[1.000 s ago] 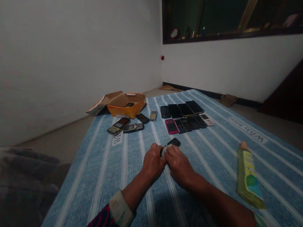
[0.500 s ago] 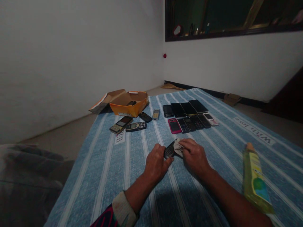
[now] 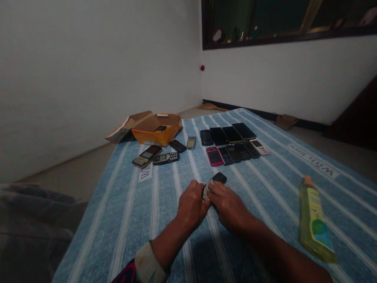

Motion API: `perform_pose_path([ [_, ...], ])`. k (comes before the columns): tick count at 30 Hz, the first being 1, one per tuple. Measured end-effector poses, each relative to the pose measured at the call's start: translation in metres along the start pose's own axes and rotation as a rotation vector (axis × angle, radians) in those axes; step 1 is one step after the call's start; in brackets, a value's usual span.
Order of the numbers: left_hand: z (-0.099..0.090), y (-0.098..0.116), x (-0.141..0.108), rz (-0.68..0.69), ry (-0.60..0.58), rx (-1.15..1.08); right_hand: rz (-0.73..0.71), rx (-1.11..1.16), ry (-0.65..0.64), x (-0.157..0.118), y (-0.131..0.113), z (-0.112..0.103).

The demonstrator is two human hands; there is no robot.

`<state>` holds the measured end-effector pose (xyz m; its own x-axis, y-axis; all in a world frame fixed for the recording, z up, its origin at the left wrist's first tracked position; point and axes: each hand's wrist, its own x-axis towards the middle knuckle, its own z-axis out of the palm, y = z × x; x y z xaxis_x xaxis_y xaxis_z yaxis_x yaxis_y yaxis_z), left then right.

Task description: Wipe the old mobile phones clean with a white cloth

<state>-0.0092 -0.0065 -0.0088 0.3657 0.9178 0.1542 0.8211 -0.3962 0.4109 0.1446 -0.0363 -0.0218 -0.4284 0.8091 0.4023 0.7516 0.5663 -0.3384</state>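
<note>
A dark mobile phone (image 3: 219, 178) is gripped at its near end by my left hand (image 3: 192, 205), over the striped cloth. My right hand (image 3: 228, 202) is closed on a pale cloth (image 3: 207, 189) and presses it against the phone's near half, close to my left fingers. Only the phone's far end shows; the hands and the cloth cover the rest. Beyond my hands lie several phones in two rows, among them a pink phone (image 3: 215, 156) and a white phone (image 3: 260, 147).
The blue striped cloth (image 3: 141, 236) covers the surface. An open orange box (image 3: 159, 135) stands at the far left, a phone inside. Near it lie several loose phones, one a keypad phone (image 3: 166, 158). A bottle of yellow-green liquid (image 3: 316, 224) lies at the right.
My right hand has moved the pale cloth left and nearer, from the phone's far end to its near half. The far end is now uncovered. The whole view has shifted slightly.
</note>
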Motion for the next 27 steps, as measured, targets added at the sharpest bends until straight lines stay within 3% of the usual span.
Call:
perform_pose_path([
  [8, -0.003, 0.004, 0.002, -0.038, -0.023, 0.038, 0.157, -0.127, 0.124, 0.004, 0.033, -0.003],
  [16, 0.001, 0.002, 0.002, -0.011, 0.019, 0.07, 0.008, -0.135, 0.095, 0.007, 0.007, 0.011],
  [21, -0.001, 0.005, 0.001, -0.024, -0.005, 0.108, 0.156, -0.142, 0.121, 0.015, 0.033, 0.003],
  [27, 0.0, 0.015, -0.009, 0.017, -0.065, 0.094, 0.229, 0.021, 0.261, 0.015, 0.054, 0.006],
])
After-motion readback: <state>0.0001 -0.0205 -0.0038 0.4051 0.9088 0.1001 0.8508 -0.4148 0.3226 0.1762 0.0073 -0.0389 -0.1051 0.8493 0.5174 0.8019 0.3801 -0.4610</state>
